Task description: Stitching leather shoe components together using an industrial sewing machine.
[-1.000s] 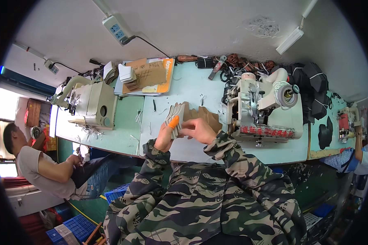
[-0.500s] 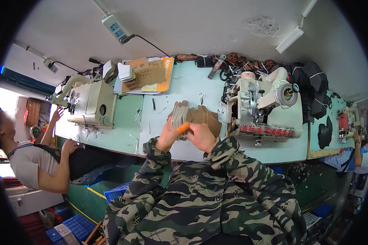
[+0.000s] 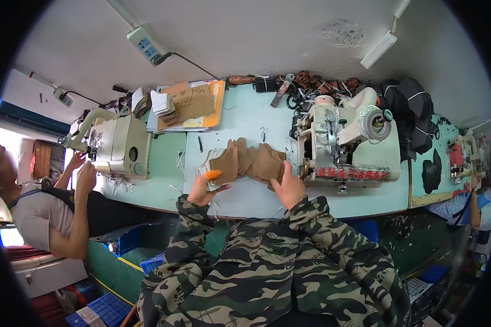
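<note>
In my left hand (image 3: 204, 188), an orange cover on one finger, is a stack of brown cut pieces with white edges (image 3: 223, 163). The fingers and thumb are closed round its left side. My right hand (image 3: 288, 189) grips the right edge of a second, fanned bunch of brown pieces (image 3: 267, 161), its thumb along the near side; its other fingers are partly hidden. The two bunches sit side by side over the pale table (image 3: 245, 199), with more brown pieces (image 3: 247, 158) between them. I cannot tell whether these are leather or card.
To the right stands a sewing machine (image 3: 343, 141), with black bundled pieces (image 3: 417, 103) behind it. Another machine (image 3: 123, 144) is at the left, where a co-worker (image 3: 43, 212) sits. Papers and brown card (image 3: 193, 106) lie at the back, near cords and tools (image 3: 282, 90).
My hands were close together around a stack with its white edges up. They have moved apart, and the brown faces now show, spread between them. The co-worker's hands have come together at the left machine.
</note>
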`<state>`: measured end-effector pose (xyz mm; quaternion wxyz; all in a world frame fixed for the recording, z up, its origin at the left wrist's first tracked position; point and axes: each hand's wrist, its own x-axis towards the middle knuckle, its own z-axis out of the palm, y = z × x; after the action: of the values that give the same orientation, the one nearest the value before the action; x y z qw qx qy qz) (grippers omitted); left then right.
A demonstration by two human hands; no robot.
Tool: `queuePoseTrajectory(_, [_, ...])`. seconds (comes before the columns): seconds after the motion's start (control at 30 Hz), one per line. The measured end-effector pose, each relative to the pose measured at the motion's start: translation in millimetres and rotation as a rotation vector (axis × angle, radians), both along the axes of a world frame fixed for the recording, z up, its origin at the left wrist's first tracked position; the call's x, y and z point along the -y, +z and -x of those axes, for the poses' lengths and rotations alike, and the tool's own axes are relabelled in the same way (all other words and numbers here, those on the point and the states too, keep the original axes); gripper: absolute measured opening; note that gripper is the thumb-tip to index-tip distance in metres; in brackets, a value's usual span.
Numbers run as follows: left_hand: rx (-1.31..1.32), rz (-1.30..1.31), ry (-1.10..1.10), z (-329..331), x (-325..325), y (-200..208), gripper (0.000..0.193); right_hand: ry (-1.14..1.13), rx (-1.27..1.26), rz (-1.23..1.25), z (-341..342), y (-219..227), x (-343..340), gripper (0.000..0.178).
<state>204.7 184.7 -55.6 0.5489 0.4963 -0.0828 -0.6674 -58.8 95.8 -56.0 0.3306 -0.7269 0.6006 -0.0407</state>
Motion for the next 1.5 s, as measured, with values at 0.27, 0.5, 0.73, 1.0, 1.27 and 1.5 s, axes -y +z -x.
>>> queuePoseTrajectory(0.27, [0.186, 0.208, -0.157, 59.4, 24.2, 10.9, 0.047, 0.284, 0.543, -0.098, -39.5, 19.5, 2.5, 0.071])
queuePoseTrajectory(0.5, [0.068, 0.156, -0.156, 43.4, 19.2, 15.5, 0.056, 0.219, 0.858, -0.405, -35.1, 23.1, 7.9, 0.052])
queuePoseTrajectory(0.73, [0.173, 0.081, 0.028, 8.7, 6.2, 0.4, 0.048, 0.241, 0.471, -0.008, -55.4, 5.4, 10.3, 0.018])
queuePoseTrajectory(1.0, [0.157, 0.236, 0.189, 13.5, -0.8, -18.1, 0.050, 0.488, 0.572, -0.076, -100.0, 7.2, 4.1, 0.034])
queuePoseTrajectory(1.27, [0.286, 0.256, 0.214, 49.6, 13.5, 8.7, 0.034, 0.253, 0.767, -0.566, -77.6, 16.7, 18.8, 0.031])
queuePoseTrajectory(1.5, [0.388, 0.272, 0.165, 54.1, 22.8, 25.3, 0.032, 0.190, 0.849, -0.634, -64.3, 16.4, 25.5, 0.028])
